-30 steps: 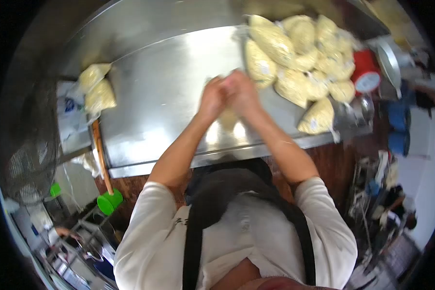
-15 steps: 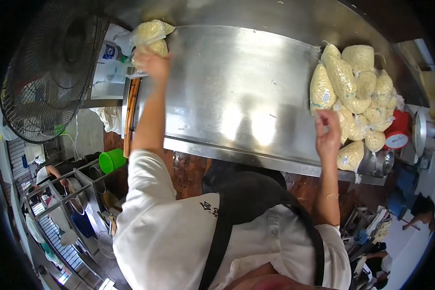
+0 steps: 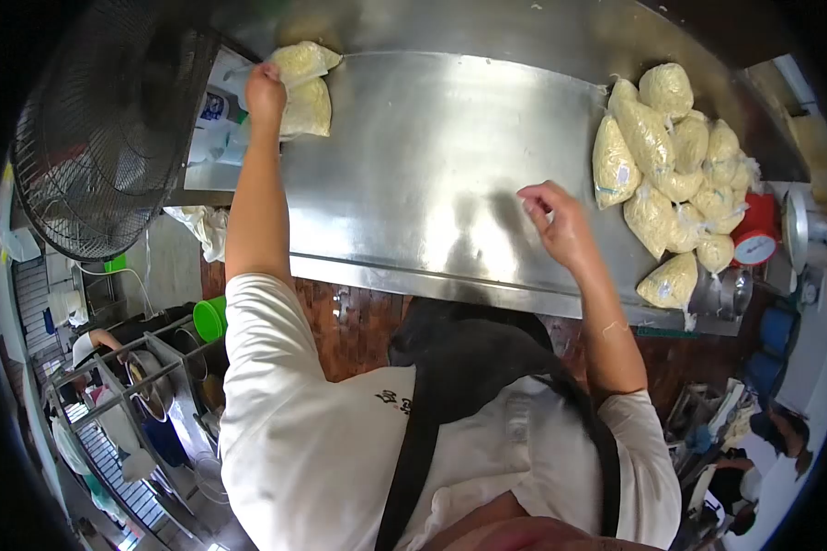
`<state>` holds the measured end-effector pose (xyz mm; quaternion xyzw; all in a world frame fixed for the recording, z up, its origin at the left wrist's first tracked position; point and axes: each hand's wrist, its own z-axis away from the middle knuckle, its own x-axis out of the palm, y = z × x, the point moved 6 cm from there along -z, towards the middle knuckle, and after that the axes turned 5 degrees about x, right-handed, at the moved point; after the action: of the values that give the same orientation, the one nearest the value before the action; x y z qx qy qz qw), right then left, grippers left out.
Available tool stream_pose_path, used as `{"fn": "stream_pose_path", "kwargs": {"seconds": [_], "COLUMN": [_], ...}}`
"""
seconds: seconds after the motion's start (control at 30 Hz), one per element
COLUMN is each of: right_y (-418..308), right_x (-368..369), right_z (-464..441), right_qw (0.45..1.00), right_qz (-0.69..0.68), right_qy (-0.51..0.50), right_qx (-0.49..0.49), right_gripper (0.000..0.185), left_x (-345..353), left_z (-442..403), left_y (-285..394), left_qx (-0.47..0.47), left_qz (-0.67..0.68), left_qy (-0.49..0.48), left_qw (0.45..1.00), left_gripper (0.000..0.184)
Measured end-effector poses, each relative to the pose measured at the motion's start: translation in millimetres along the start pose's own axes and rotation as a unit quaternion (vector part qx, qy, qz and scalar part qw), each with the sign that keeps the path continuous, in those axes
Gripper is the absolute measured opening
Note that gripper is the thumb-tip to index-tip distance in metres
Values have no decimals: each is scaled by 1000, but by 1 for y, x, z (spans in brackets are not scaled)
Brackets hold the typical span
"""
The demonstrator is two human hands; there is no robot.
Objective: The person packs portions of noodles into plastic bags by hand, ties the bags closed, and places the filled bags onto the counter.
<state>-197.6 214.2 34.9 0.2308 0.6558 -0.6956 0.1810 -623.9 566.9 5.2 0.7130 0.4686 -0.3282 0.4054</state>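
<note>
My left hand (image 3: 266, 92) is closed at the gathered left end of a clear plastic bag (image 3: 308, 110) packed with pale yellow strands, at the table's far left corner. Just behind it lies a second similar bag (image 3: 303, 62). My right hand (image 3: 560, 225) hovers over the steel table (image 3: 404, 174), its fingers loosely curled, thumb apart, with nothing visible in them. To its right sits a heap of filled bags (image 3: 650, 142), with one separate bag (image 3: 669, 281) near the front edge.
A large fan (image 3: 92, 138) stands at the left, and a green bucket (image 3: 209, 319) is below. Beyond the heap are a red scale (image 3: 756, 230) and a metal container (image 3: 726, 294). Another person's arm (image 3: 108, 340) shows at lower left; more people are at lower right.
My left hand has moved up and left and closed at the bag's end. My right hand has swung left, away from the heap, over the table.
</note>
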Motion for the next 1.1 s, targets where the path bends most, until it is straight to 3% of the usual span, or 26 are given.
{"fn": "stream_pose_path", "kwargs": {"seconds": [0.03,0.07,0.13,0.2,0.27,0.37,0.47,0.6,0.7,0.77,0.83,0.93,1.0,1.03,1.07,1.1], "right_y": [-3,-6,-3,15,35,66,63,31,1,-10,-10,24,43,51,56,61], "right_x": [2,5,10,12,11,9,9,10,20,37,63,109,125,122,120,120], "right_z": [0,5,16,30,44,64,67,48,28,16,1,-16,-27,-32,-37,-41], "right_qw": [1000,1000,999,999,998,993,993,995,999,999,995,982,977,986,986,977], "right_qz": [-3,-7,-15,-1,7,-17,-5,-24,5,32,89,178,202,158,111,61], "right_qy": [-8,-16,-30,-33,-36,-26,-24,-45,-26,-12,-12,32,14,-45,-103,-159], "right_qx": [-5,-7,0,18,42,113,117,90,20,-41,-38,-52,-64,2,66,128], "right_gripper": [14,14,15,17,17,15,14,19,38,69,93,89,83,72,60,49], "left_x": [8,25,34,45,55,123,39,-5,-61,-54,-9,14,-5,-14,-16,-20], "left_z": [1,15,66,78,70,17,-12,1,54,91,145,203,202,202,204,202], "left_y": [0,-8,-14,-29,-75,-189,-61,53,136,168,192,280,311,319,309,298], "left_qx": [28,23,-19,-79,-157,-23,108,76,32,-18,-108,-119,-58,-31,-30,-9], "left_qz": [-80,-95,-247,-304,-272,-99,63,188,279,409,479,562,596,611,603,589], "left_qy": [16,-57,-36,-30,-40,-71,1,-178,-276,-321,-363,-436,-395,-370,-406,-354], "left_qw": [996,994,968,949,949,992,992,963,919,854,792,693,697,699,686,727], "left_gripper": [38,58,58,54,45,28,20,12,7,5,5,7,8,8,37,48]}}
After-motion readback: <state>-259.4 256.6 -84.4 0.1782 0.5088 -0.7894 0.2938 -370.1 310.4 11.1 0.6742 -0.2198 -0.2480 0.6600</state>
